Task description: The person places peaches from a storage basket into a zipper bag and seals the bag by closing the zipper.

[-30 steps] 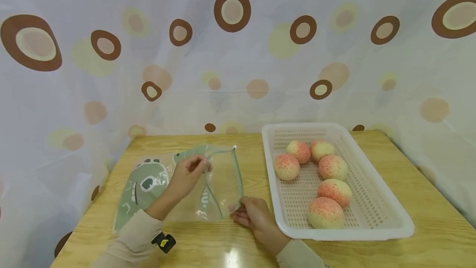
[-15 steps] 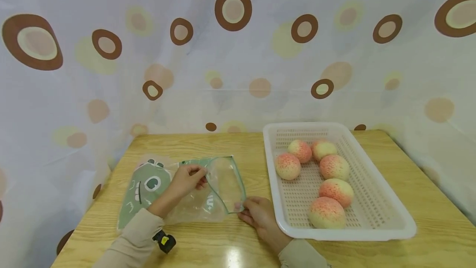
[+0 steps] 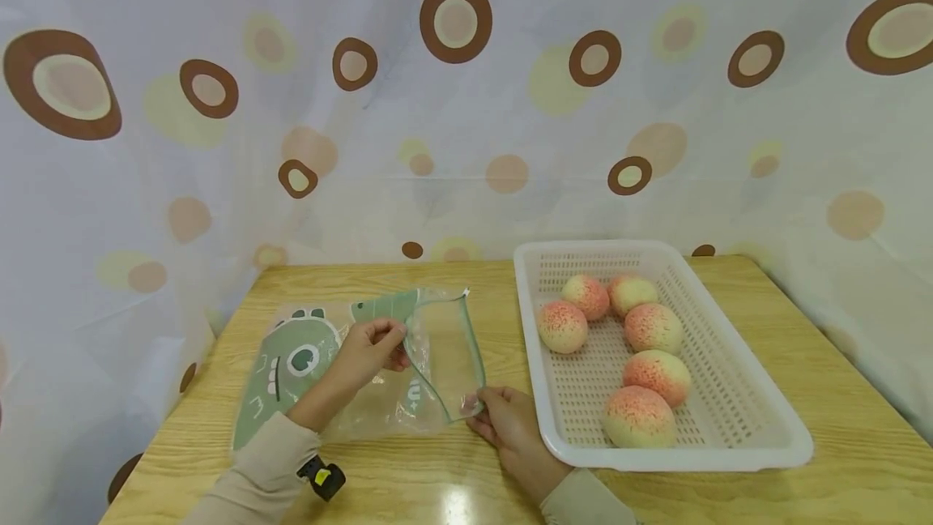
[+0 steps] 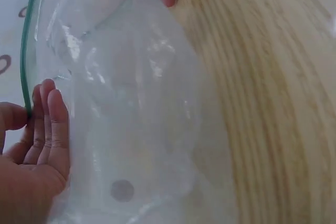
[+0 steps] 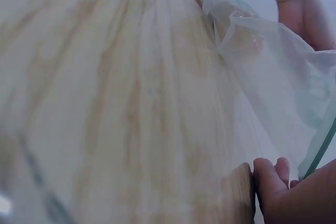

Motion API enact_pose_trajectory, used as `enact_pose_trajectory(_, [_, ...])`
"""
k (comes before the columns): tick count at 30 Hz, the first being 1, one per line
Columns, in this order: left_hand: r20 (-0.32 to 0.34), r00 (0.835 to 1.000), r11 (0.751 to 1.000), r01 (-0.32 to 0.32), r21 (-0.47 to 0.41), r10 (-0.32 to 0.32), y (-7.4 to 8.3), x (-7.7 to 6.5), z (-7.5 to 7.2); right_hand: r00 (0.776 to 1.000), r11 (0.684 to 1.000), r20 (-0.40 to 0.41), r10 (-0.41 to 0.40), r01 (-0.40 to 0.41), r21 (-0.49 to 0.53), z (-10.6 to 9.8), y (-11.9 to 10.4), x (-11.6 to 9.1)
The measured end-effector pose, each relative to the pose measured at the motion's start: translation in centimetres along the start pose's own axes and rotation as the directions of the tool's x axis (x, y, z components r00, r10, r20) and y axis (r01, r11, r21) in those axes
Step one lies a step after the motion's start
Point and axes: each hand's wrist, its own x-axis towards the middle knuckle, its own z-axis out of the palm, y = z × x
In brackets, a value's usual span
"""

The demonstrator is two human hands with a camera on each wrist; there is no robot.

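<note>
A clear zip bag [image 3: 372, 403] printed with a green cartoon creature lies on the wooden table, its mouth facing right and spread apart. My left hand [image 3: 364, 359] pinches the upper green-edged rim between thumb and forefinger; in the left wrist view the green zip strip [image 4: 24, 51] runs into that pinch. With thumb and fingers, my right hand [image 3: 513, 436] grips the near corner of the mouth's other edge. The right wrist view shows the bag's clear film [image 5: 278, 82] stretching between both hands. Nothing is visible inside the bag.
A white perforated plastic basket [image 3: 765, 444] stands right of the bag, close beside my right hand. Several pink-and-yellow peaches [image 3: 640, 418] sit in it. Behind the wooden table [image 3: 394, 484] hangs a patterned cloth [image 3: 466, 120].
The bag's mouth dipped, then rose again at its far corner. Both hands keep their hold, shifted slightly; the left is a little lower than a second ago. The basket and peaches stay put.
</note>
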Motion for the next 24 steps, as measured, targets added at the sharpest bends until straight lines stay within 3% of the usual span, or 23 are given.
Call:
enact_pose_trajectory(6, [-0.019, 0.994, 0.992, 0.107, -0.059, -0.109, -2.0, 0.8, -0.4, 1.000, 1.000, -0.014, 0.005, -0.005, 0.015, 0.1, -0.2, 0.0])
enact_pose_trajectory(13, [-0.084, 0.989, 0.989, 0.114, -0.095, -0.122, -2.1, 0.9, -0.2, 0.999, 0.998, -0.006, -0.049, 0.049, -0.036, 0.2, -0.3, -0.1])
enact_pose_trajectory(18, [-0.070, 0.989, 0.988, 0.120, -0.102, -0.128, -1.9, 0.8, -0.2, 0.996, 0.985, -0.004, -0.090, 0.089, -0.145, 0.2, -0.6, -0.3])
enact_pose_trajectory(24, [-0.061, 0.989, 0.986, 0.124, -0.109, -0.131, -1.5, 0.7, -0.2, 0.990, 0.938, 0.035, -0.138, 0.142, -0.317, 0.3, -1.1, -1.1])
